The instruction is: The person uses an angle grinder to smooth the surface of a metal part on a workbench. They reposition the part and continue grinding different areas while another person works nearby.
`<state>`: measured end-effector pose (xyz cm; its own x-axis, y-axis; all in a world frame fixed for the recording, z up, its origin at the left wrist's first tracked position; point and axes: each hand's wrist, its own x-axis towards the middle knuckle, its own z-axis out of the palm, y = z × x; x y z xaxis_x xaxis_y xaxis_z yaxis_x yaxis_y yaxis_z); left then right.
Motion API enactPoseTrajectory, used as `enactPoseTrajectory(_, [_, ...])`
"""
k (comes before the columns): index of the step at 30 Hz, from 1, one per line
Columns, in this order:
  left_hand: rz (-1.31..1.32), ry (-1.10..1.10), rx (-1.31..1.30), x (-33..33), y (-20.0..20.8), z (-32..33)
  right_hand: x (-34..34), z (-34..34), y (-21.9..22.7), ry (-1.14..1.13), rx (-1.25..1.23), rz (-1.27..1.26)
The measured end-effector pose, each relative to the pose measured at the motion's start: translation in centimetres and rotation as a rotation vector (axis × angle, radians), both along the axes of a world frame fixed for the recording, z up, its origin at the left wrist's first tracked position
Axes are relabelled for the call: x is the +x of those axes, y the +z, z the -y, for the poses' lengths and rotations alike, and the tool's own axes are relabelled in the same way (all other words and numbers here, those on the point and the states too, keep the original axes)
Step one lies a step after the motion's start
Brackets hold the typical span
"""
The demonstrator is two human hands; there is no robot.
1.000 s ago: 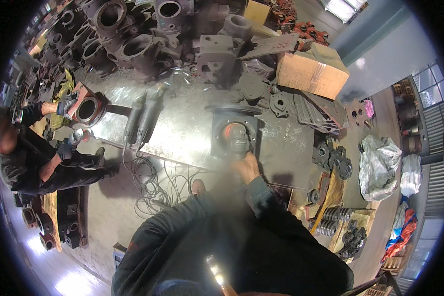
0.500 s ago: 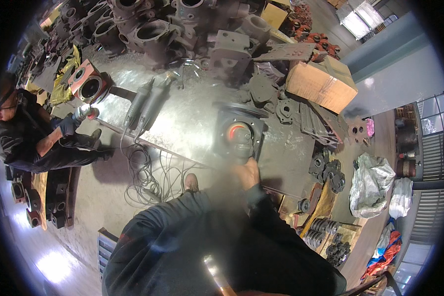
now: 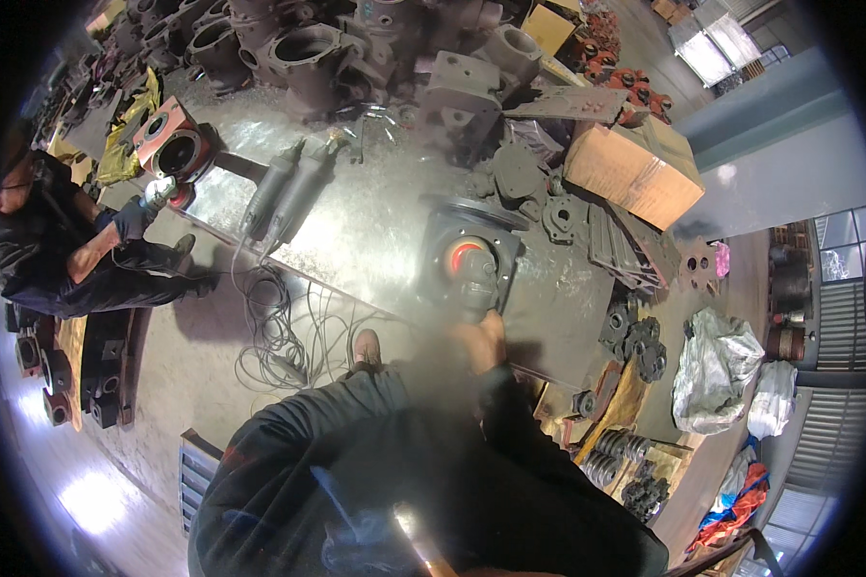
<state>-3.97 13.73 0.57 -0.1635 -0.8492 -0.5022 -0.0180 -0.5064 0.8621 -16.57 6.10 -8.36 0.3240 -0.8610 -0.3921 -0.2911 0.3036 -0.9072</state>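
Observation:
My right hand (image 3: 483,342) is closed around the near end of a grey power tool that looks like an angle grinder (image 3: 478,281). The tool's head lies over the round opening of a dark metal casting (image 3: 431,252) with a flanged plate. An orange-red curved rim (image 3: 464,252) shows at that opening, beside the tool. A grey blurred patch covers the area left of my right hand, and my left hand does not show. Two long grey power tools (image 3: 293,192) with cables lie on the metal table to the left.
A co-worker (image 3: 67,236) on the left holds a tool against a red casting (image 3: 175,144). Large castings (image 3: 308,62) crowd the table's far side. A cardboard box (image 3: 635,168) and flat metal parts stand right. Coiled cables (image 3: 274,332) lie on the floor.
The view has shifted slightly. Within the casting's opening, the tool's head has moved a little toward the lower right, and more of the orange-red rim shows above it.

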Motion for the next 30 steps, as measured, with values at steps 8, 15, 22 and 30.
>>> enactPoseTrajectory(8, [0.139, -0.017, 0.082, 0.1, -0.2, -0.2, 0.4, 0.0, -0.2, -0.015, 0.007, 0.049])
enactPoseTrajectory(15, [-0.932, 0.431, 0.045, -1.3, -9.3, -3.5, 0.5, -0.1, 1.3, 0.016, -0.006, 0.044])
enactPoseTrajectory(22, [-1.463, 0.470, 0.197, -2.6, -13.3, -3.0, 0.8, -0.3, 1.8, -0.048, 0.105, 0.051])
enactPoseTrajectory(30, [-0.307, 0.104, -0.065, -1.7, -12.5, -4.3, 0.6, -0.2, 2.1, 0.003, 0.115, 0.105])
